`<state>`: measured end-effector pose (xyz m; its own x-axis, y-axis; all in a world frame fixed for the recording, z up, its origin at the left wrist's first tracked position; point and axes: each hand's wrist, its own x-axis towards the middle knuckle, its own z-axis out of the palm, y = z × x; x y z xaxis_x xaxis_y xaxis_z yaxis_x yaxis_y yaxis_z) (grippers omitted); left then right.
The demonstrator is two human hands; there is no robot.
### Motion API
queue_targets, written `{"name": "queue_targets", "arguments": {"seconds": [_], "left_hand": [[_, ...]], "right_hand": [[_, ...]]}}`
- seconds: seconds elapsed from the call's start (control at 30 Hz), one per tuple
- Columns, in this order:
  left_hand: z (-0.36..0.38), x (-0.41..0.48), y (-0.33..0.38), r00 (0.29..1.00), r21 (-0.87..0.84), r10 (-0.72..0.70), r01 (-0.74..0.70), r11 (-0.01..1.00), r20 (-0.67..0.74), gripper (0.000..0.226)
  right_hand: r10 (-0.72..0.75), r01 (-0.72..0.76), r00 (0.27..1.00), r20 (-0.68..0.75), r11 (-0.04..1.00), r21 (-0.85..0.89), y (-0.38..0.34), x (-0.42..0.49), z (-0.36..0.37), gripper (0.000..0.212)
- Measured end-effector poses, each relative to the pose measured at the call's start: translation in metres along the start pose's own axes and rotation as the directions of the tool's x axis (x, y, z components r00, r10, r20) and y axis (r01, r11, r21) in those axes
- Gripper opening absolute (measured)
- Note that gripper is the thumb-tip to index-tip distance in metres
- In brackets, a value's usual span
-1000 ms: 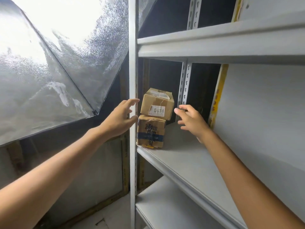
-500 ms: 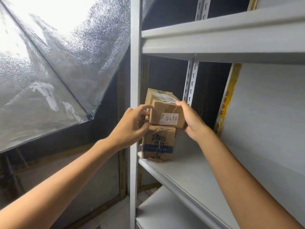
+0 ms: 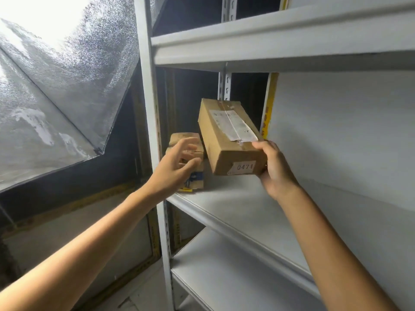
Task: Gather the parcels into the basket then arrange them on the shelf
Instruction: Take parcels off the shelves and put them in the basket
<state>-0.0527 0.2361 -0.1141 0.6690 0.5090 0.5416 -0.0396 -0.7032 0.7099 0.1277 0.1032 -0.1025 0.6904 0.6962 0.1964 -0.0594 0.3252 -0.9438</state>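
Note:
A brown cardboard parcel point(image 3: 224, 140) with a white label and the number 0471 hangs tilted above the grey metal shelf point(image 3: 242, 212). My right hand point(image 3: 275, 167) grips its near right corner. A second, smaller parcel point(image 3: 195, 144) with blue print stands on the shelf at the far left, beside the upright post. My left hand point(image 3: 177, 167) is in front of that parcel with fingers spread and curved, partly hiding it; contact is unclear. No basket is in view.
The white shelf post point(image 3: 150, 122) runs between my left arm and the shelf. Another shelf board point(image 3: 280, 41) is above, and a lower one point(image 3: 235, 279) below. A silvery reflective panel point(image 3: 56, 86) leans at the left. A pale wall closes the right.
The 0471 parcel has come off the lower parcel and moved right, held by my right hand alone. My left hand let it go and dropped to the lower parcel.

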Motion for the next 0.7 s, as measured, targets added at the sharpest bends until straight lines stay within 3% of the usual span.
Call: {"name": "queue_targets", "arguments": {"seconds": [0.13,0.27,0.37,0.43,0.53,0.7], "left_hand": [[0.040,-0.027,0.007,0.991,-0.138,-0.081,0.096,0.986,0.108,0.059],[0.088,-0.041,0.022,0.947,-0.258,-0.133,0.212,0.943,0.293,0.067],[0.119,-0.049,0.037,0.891,-0.352,-0.164,0.328,0.877,0.423,0.090],[0.137,-0.053,0.044,0.859,-0.439,-0.121,0.369,0.819,0.497,0.103],[0.159,-0.057,0.058,0.806,-0.551,-0.019,0.421,0.721,0.592,0.095],[0.190,-0.063,0.072,0.684,-0.602,0.169,0.465,0.649,0.710,0.093]], "right_hand": [[-0.038,0.047,0.994,-0.101,0.995,0.084,0.009,-0.051,-0.050,0.020],[-0.078,0.087,0.975,-0.209,0.996,0.036,0.021,-0.094,-0.087,0.032],[-0.106,0.111,0.958,-0.265,0.994,0.003,0.024,-0.126,-0.107,0.044],[-0.120,0.115,0.945,-0.304,0.993,-0.037,0.023,-0.149,-0.116,0.052],[-0.167,0.131,0.924,-0.344,0.983,-0.125,0.020,-0.186,-0.130,0.055],[-0.252,0.092,0.862,-0.440,0.931,-0.353,0.003,-0.253,-0.142,0.054]]}}
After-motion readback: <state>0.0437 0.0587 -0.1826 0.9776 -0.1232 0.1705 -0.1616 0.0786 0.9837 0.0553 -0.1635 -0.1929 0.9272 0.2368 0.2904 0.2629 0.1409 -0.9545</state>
